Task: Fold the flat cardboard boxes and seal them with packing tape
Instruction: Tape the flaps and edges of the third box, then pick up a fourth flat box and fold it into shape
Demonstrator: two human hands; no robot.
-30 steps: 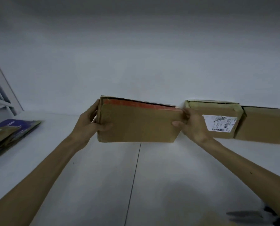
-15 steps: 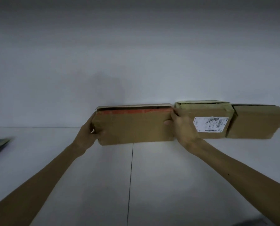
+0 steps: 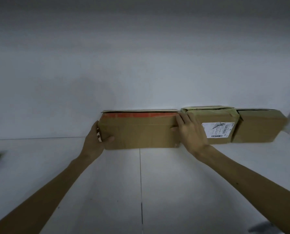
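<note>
both arms reach forward, left grip [image 3: 97, 141] and right grip [image 3: 190, 132] clasping opposite ends.

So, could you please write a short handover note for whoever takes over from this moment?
Left hand grips the left end of the red-striped box; right hand holds its right end.
The box stands at the wall, at the left end of a row with the labelled box and a plain box.
Done: three boxes folded and lined up.
Left: its top flap looks slightly open; tape not confirmed.
</note>
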